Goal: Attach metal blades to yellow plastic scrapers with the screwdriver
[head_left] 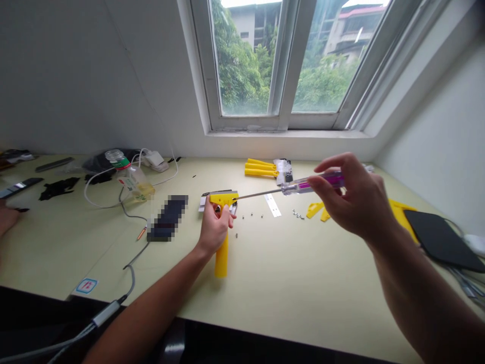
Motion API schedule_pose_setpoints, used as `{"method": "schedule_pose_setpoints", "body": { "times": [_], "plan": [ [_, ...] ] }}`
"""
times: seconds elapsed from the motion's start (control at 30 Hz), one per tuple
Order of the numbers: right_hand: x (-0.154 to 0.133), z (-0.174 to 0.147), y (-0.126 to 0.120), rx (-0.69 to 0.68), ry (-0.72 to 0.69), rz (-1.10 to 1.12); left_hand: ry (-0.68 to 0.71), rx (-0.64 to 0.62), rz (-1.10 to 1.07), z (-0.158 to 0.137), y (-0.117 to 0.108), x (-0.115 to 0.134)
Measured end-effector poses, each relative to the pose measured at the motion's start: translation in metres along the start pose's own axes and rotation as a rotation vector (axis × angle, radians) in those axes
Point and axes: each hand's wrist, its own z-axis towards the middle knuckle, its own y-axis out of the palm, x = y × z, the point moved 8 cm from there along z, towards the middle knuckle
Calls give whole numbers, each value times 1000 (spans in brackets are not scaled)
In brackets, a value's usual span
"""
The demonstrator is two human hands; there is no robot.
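Note:
My left hand [215,227] is closed around a yellow T-shaped tool [222,255], which looks like a scraper, its handle pointing down toward me. In my right hand [354,197] is a screwdriver [261,193] with a clear and purple handle, held level. The screwdriver's tip meets the right end of the yellow head; whether it sits in a screw there is too small to tell. Several tiny metal screws [297,214] lie to the right of the left hand. A pale flat strip with holes [273,206] rests behind them. Yellow flat pieces [314,209] lie beneath the right hand.
Yellow handles [261,168] lie by the window wall beside a small bag [283,171]. To the left are a phone-like dark slab [168,217], a tilted bottle [132,179] and cables [131,278]. A black pad [443,240] is at right. Another person's hand [7,217] shows at far left.

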Motion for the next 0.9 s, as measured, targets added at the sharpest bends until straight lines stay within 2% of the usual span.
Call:
{"method": "schedule_pose_setpoints", "body": {
  "times": [0.1,0.23,0.33,0.47,0.57,0.67,0.77,0.9],
  "plan": [
    [1,0,5,-54,-23,54,5,3,-11,-1,1,1],
    [9,2,1,-14,39,16,7,-2,-6,-1,1,0],
    [9,2,6,-103,-5,42,9,4,-8,0,0,-2],
    [14,4,2,-46,18,7,12,0,-1,1,-1,-3],
    [11,4,10,-114,-29,62,6,5,15,1,-1,-3],
    [15,4,8,-72,-4,58,-6,9,26,1,-2,-4],
    [16,4,12,-127,-18,97,-22,15,21,1,-3,-4],
    [31,4,8,-45,120,20,-32,4,21,1,-3,-1]
  ]
}}
